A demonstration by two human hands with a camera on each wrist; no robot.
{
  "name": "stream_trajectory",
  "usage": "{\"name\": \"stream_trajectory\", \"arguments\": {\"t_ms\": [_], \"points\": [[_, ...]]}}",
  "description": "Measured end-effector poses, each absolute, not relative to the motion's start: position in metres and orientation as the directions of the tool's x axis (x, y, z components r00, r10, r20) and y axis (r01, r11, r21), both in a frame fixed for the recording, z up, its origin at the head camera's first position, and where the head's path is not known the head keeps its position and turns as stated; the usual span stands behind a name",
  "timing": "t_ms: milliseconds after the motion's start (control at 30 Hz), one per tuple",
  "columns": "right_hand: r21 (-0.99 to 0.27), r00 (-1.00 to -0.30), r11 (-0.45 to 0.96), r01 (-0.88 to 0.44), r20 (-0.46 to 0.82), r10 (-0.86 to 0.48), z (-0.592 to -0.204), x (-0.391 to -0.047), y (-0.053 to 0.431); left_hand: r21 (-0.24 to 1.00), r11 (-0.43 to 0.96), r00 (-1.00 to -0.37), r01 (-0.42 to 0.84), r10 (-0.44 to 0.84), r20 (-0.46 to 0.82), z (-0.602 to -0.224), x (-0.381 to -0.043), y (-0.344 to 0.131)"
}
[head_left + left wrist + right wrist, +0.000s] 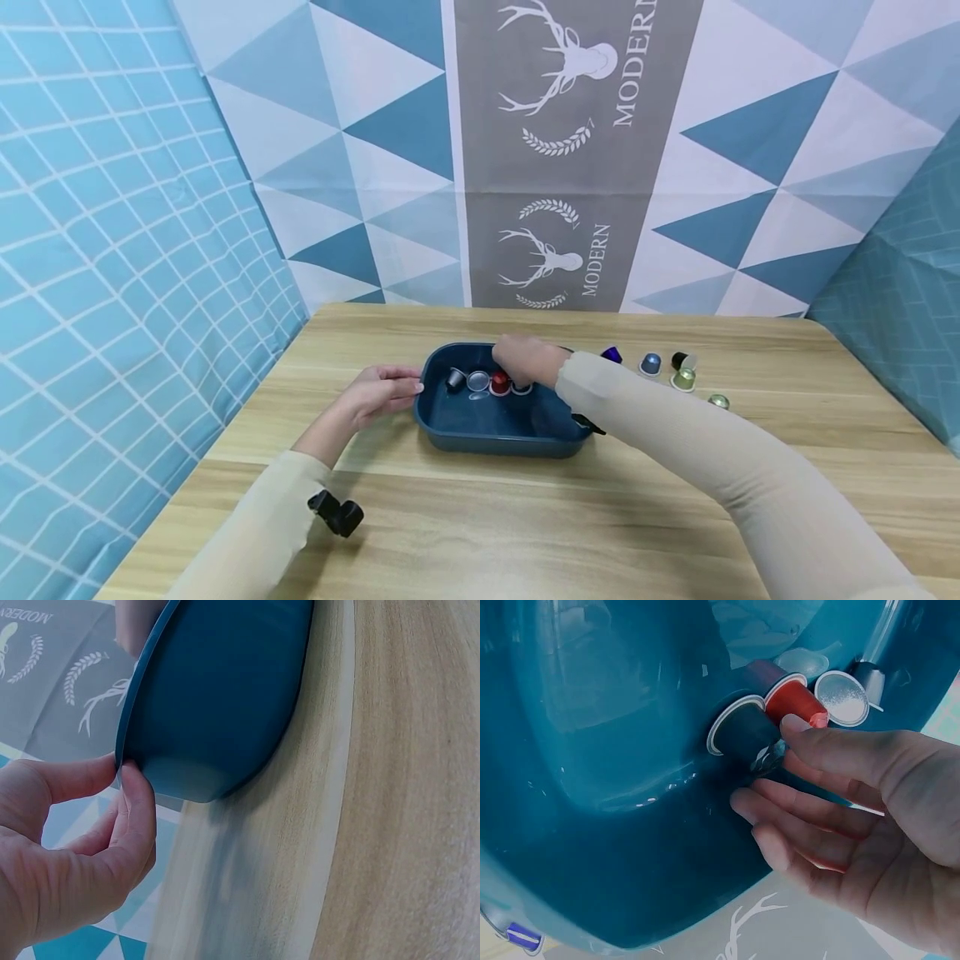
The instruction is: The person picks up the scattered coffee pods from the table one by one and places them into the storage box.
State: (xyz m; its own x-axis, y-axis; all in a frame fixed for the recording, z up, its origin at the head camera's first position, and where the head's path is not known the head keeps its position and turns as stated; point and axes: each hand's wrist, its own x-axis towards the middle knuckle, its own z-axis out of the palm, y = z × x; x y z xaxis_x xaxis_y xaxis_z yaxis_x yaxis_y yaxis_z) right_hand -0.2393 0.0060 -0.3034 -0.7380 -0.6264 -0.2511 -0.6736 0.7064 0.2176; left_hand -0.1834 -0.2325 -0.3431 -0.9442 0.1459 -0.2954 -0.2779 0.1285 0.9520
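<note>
My left hand (384, 392) pinches the left rim of a dark blue plastic bin (495, 446) between thumb and fingers, plain in the left wrist view. Inside the bin, my right hand (855, 802) has its thumb and fingers about the narrow end of a dark coffee capsule (742, 729), whose pale rim faces away from the palm. Right beside it stands a red capsule (795, 701), close to the thumb tip. Farther along the row come a round silver lid (843, 699) and a dark grey capsule (455, 380) lying tilted. From the head, the right hand partly covers the dark capsule.
On the wooden table (480, 525), right of the bin, are several more capsules: a dark blue one (612, 355), a lighter blue one (650, 363), a black one (678, 360) and green ones (684, 379). Patterned cloth (405, 167) hangs behind the table.
</note>
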Motion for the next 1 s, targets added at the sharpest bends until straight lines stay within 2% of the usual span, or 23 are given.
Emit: {"name": "stream_trajectory", "arguments": {"t_ms": [300, 1000], "points": [[0.206, -0.734, 0.705, -0.679, -0.237, -0.637, -0.3, -0.236, 0.008, 0.95, 0.126, -0.944, -0.287, 0.133, -0.303, -0.346, -0.183, -0.235], [0.027, -0.665, 0.669, -0.742, -0.156, -0.731, -0.282, -0.232, 0.039, 0.948, 0.128, -0.942, -0.291, 0.137, -0.308, -0.345, -0.185, -0.234]]}}
